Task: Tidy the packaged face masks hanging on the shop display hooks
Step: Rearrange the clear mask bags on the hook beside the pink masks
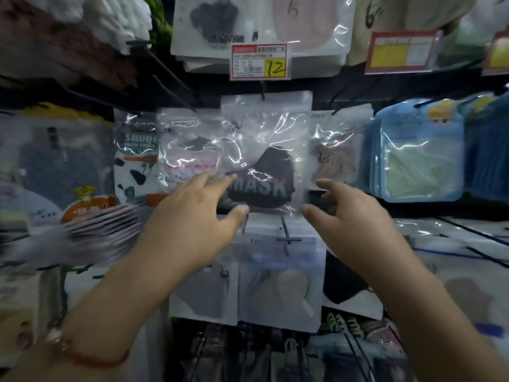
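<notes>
A clear packet with a black mask printed "MASK" (265, 172) hangs from a hook in the middle of the display. Beside it on the left hangs a packet with a pink and white mask (190, 158), overlapping it. My left hand (198, 213) reaches up with straight fingers, its fingertips at the lower left of the black mask packet. My right hand (347, 216) is spread at the packet's lower right corner, thumb near the bottom edge. Neither hand grips anything. Whether the fingers touch the plastic is unclear.
A price tag marked 12 (260, 62) hangs above. Blue cartoon mask packets (418, 158) fill the right side. A beige mask packet (334, 158) sits behind at right. More packets (278, 282) hang on the row below. Bare hooks (482, 257) jut out at lower right.
</notes>
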`<state>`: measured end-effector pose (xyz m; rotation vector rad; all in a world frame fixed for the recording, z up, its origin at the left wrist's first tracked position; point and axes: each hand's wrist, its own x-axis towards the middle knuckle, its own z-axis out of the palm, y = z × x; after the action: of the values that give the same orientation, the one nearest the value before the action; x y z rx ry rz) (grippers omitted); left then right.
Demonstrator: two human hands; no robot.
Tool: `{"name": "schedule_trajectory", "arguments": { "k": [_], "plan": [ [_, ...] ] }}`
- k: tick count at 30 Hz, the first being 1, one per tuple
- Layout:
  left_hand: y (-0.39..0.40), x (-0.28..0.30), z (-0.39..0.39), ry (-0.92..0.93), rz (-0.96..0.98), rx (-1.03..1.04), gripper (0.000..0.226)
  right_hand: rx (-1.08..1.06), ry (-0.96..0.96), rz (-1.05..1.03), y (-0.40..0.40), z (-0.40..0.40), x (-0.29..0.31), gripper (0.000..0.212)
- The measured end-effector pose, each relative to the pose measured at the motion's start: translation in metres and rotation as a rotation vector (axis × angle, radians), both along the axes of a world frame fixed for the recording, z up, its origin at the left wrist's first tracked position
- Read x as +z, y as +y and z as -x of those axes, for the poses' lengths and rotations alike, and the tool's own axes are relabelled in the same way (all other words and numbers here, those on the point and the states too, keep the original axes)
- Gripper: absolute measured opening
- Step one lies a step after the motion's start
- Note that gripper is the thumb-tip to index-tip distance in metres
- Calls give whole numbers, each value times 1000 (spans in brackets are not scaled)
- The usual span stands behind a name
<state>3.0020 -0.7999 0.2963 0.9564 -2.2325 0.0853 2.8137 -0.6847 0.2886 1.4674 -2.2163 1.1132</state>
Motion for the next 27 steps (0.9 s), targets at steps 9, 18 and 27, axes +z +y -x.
{"name": "schedule_trajectory", "arguments": {
  "k": [9, 18, 27],
  "plan": [
    [-62, -7, 31, 469, -572, -345, 78, -80, -192, 97, -35, -3, 2, 51],
    [-74, -6, 32, 743, -726, -422, 32, 101, -442, 303, -43, -4, 8, 20],
    [-66, 3, 19, 813, -581, -494, 11, 405, -851, 380, -30, -5, 15, 12]
  ]
}}
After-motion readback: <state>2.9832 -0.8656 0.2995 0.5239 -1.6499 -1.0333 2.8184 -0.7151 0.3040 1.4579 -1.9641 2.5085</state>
